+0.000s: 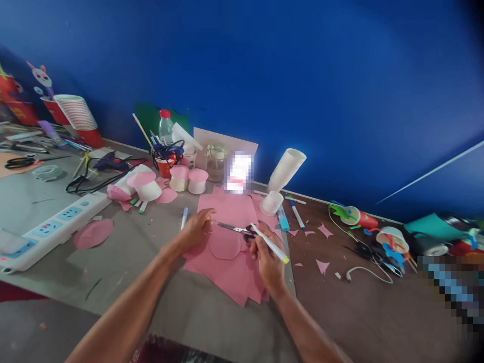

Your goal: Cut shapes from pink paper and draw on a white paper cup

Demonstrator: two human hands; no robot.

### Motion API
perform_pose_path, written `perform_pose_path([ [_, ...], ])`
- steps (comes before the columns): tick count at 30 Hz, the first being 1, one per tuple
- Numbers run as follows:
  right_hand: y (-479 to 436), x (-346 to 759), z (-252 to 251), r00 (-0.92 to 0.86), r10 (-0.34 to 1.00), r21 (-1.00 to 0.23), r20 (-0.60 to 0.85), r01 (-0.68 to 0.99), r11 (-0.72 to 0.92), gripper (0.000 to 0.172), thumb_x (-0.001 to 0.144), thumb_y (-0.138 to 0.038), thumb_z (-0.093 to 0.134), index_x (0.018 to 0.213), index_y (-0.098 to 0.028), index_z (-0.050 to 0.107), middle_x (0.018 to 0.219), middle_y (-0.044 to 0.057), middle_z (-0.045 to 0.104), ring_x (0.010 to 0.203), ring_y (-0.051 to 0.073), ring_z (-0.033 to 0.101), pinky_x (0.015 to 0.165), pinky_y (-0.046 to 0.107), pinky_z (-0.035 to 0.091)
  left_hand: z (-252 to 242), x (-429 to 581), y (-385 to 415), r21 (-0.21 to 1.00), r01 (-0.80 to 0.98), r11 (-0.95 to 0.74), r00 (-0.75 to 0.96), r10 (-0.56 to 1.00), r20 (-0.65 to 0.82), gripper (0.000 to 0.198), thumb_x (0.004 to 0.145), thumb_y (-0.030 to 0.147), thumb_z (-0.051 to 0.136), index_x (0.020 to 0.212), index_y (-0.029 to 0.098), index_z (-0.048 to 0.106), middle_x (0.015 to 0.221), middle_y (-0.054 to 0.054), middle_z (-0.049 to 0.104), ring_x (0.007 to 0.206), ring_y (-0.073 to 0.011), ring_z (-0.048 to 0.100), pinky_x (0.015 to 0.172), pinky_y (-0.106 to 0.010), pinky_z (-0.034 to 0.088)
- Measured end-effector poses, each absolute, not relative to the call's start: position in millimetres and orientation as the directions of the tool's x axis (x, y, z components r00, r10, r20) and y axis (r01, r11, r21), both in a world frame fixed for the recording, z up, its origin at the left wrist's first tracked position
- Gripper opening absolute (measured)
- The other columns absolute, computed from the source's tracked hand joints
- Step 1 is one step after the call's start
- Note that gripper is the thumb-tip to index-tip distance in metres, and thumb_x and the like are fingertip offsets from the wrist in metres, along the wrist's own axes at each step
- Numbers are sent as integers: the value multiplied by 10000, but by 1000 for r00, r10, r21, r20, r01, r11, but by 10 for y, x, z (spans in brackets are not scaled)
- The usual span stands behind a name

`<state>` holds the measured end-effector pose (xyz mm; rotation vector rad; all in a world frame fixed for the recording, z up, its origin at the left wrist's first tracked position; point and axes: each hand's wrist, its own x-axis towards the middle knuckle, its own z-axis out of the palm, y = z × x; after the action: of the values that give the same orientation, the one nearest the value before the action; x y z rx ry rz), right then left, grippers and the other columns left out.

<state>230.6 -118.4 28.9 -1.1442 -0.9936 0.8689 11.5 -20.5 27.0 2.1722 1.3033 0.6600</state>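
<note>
Clasping a white marker point(270, 244), right hand point(266, 261) grip is closed; left hand point(196, 230) grip looks blurred, unclear.

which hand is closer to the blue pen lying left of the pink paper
Left. The left hand rests on the pink paper, just right of the blue pen. The right hand is farther right across the paper, holding a marker.

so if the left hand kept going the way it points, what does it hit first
Probably the glass jar by the wall. The left hand points away and slightly right over flat pink paper; the scissors lie just right of that line, though depth is hard to judge.
</note>
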Motion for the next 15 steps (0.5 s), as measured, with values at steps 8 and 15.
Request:
perform_pose_path([
  [8,-1207,2309,307,280,931,-959,235,-89,269,530,927,-694,569,1060,-195,687,608,-29,573,551,153,549,540,296,495,428,106,-303,826,388,-409,542,826,155,415,973,264,427,1318,215,653,1093,-77,599,942,-187,592,921,-365,500],
  [15,-1204,2265,334,225,956,-935,190,-256,246,388,895,-581,699,835,-213,590,617,-38,602,526,113,537,532,246,455,518,186,-395,992,116,-41,658,752,-46,558,860,514,717,1280,180,563,889,-17,590,787,-147,551,705,-293,470],
])
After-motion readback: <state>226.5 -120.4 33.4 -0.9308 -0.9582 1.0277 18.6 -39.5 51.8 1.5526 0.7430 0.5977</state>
